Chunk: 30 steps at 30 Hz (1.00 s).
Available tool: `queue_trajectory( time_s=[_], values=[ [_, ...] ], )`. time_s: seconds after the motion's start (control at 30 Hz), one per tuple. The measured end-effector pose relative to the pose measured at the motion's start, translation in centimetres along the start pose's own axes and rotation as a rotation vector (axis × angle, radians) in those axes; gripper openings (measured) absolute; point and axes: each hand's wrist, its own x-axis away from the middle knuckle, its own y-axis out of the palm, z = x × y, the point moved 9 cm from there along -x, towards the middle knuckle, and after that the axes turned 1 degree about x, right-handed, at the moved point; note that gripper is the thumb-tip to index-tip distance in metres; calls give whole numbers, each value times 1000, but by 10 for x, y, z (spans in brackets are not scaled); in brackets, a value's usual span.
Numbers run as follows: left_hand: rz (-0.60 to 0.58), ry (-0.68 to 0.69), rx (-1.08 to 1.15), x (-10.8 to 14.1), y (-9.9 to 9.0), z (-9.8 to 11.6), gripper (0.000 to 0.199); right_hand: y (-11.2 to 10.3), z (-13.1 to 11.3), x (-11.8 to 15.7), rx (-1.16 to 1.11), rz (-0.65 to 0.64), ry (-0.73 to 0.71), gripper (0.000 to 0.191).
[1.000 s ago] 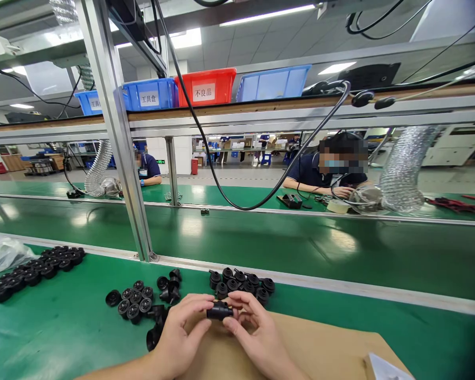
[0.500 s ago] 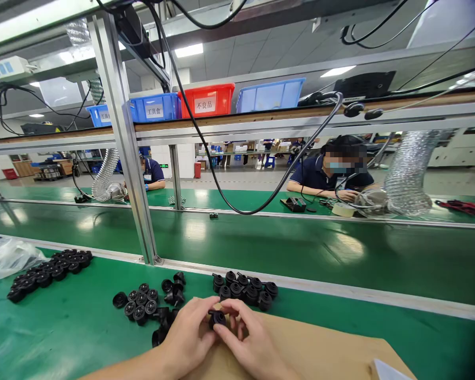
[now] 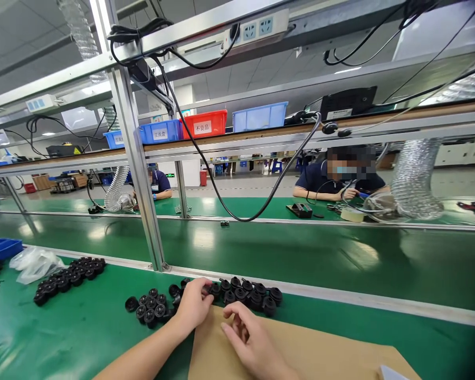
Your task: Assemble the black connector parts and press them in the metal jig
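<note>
My left hand reaches to the left end of a group of round black plastic parts with stepped tops and short side spouts. Its thumb and fingers are closed at one such black part, which stands beside the others; the fingers partly hide it. My right hand hovers over a brown cardboard sheet, thumb and fingers curled but apart, with nothing between them. Left of my left hand lie several open black cups and other black pieces, partly covered by the hand.
Further left are rows of black round parts, a clear plastic bag and a blue tray. A metal post rises at the bench's back edge. A black cable hangs in front. Across the green belt sits a co-worker.
My left hand has moved forward, away from my right hand, carrying the black part from between both hands to the group. My right hand has opened. The view has tilted upward.
</note>
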Motion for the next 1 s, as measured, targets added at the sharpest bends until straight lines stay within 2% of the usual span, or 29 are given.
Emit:
queue_trajectory(
  time_s=[0.07,0.13,0.23,0.3,0.4,0.5,0.6,0.67,0.73,0.8,0.87,1.0],
  values=[
    [-26,16,-21,-2,3,5,38,-1,-2,0,11,-4,-18,11],
    [-39,40,-66,-5,-5,11,39,-3,-4,0,18,4,-34,10],
    [-4,52,-203,-12,-38,15,36,-8,-5,1,19,27,-40,10],
    [22,12,-325,-18,-61,11,29,-10,-3,1,20,33,-29,11],
    [8,-88,-473,-24,-76,-1,30,-8,-2,1,27,5,-14,11],
    [-56,-144,-523,-23,-68,-6,23,-6,-3,1,41,-25,-18,12],
    [-96,-131,-488,-17,-64,6,19,-7,-4,2,44,-26,-27,12],
    [-124,-93,-421,-8,-65,22,27,-11,-3,5,25,3,-47,12],
    [-203,-51,-325,7,-61,39,41,-14,-2,7,1,34,-83,27],
    [-348,-21,-185,26,-48,53,61,-14,-1,10,-19,31,-132,49],
    [-474,-5,-29,46,-30,63,81,-9,-2,12,-24,-14,-196,60],
    [-534,-22,104,66,-4,66,89,-2,-14,15,-14,-99,-339,49]
  ],
)
